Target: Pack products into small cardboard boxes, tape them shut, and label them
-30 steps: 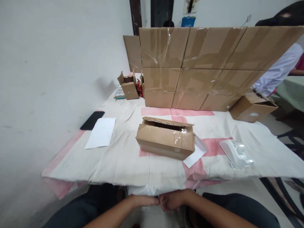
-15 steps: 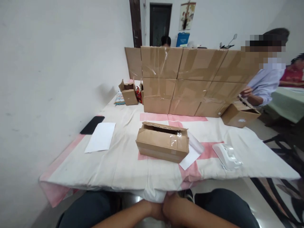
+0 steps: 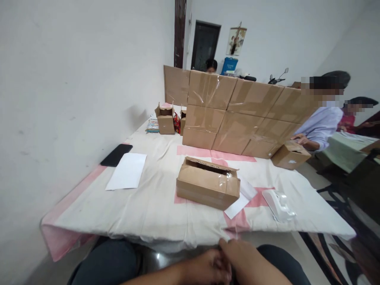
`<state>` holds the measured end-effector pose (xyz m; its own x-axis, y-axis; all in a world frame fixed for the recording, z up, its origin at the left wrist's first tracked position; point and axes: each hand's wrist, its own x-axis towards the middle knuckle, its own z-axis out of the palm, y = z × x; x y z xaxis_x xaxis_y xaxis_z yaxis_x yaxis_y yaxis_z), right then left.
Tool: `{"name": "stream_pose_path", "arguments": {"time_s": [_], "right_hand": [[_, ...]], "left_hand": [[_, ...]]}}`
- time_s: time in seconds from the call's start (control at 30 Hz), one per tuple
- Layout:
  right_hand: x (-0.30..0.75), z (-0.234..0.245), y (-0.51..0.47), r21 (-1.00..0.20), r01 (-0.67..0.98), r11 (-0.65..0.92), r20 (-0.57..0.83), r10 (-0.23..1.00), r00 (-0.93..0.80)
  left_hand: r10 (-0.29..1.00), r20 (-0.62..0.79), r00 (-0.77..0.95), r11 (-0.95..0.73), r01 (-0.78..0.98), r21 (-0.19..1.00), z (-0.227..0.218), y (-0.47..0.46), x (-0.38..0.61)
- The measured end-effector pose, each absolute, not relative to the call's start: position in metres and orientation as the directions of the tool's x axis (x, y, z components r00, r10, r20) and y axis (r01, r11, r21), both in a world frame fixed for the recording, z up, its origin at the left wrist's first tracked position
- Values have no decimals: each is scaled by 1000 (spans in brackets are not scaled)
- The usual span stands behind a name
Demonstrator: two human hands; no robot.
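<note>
My left hand (image 3: pixel 210 266) is low in front of the table's near edge, its fingers curled closed with nothing visible in them. Against it rests my right hand (image 3: pixel 238 251), its back towards me; most of its fingers are hidden. Both are between my knees, apart from anything on the table. Nearest on the tabletop lies a brown cardboard box (image 3: pixel 204 189), its top flap partly raised over a dark gap, with clear tape at its right end. A white sheet of paper (image 3: pixel 236 206) sticks out from beneath or behind that box. To the right stands a white tape dispenser (image 3: pixel 278 206).
A white sheet (image 3: pixel 127 172) and a black flat object (image 3: pixel 116 155) lie left on the cloth-covered table (image 3: pixel 142 213). A taped cardboard partition (image 3: pixel 243 114) stands across the back. Behind it are a small open box (image 3: pixel 165 120) and packets. A person's hand (image 3: pixel 300 139) touches another box (image 3: pixel 291 155).
My hands have shifted slightly right, and the left fingers now show. The view has tilted and moved a little. At the right, the other person's box now shows its top flaps lowered.
</note>
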<state>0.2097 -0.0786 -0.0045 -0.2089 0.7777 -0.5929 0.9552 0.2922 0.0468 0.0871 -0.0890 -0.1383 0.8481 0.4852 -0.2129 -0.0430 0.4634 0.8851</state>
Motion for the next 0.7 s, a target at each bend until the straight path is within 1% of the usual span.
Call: {"name": "stream_pose_path", "arguments": {"time_s": [0.1, 0.17, 0.27, 0.4, 0.47, 0.6, 0.7], "right_hand": [[208, 34, -72, 16, 965, 262, -574, 792, -205], [201, 58, -66, -12, 960, 279, -575, 784, -235], [194, 87, -63, -18, 953, 302, -559, 787, -260], [209, 98, -62, -26, 941, 337, -517, 802, -301], [223, 96, -62, -43, 930, 366, -479, 809, -341], [239, 100, -60, -177, 900, 398, -350, 830, -435], [231, 116, -54, -284, 868, 408, -286, 828, -483]], "left_hand": [[560, -178, 809, 440, -109, 892, -124, -85, 88], [576, -174, 799, 436, -120, 892, -117, -83, 88], [569, -172, 805, 441, -122, 889, -109, -83, 87], [519, -183, 835, 433, -73, 898, -94, -77, 83], [524, -171, 834, 423, -81, 902, -83, -72, 79], [561, -113, 820, 360, -119, 925, -59, -64, 68], [635, -58, 770, 328, -200, 923, -47, -62, 58]]}}
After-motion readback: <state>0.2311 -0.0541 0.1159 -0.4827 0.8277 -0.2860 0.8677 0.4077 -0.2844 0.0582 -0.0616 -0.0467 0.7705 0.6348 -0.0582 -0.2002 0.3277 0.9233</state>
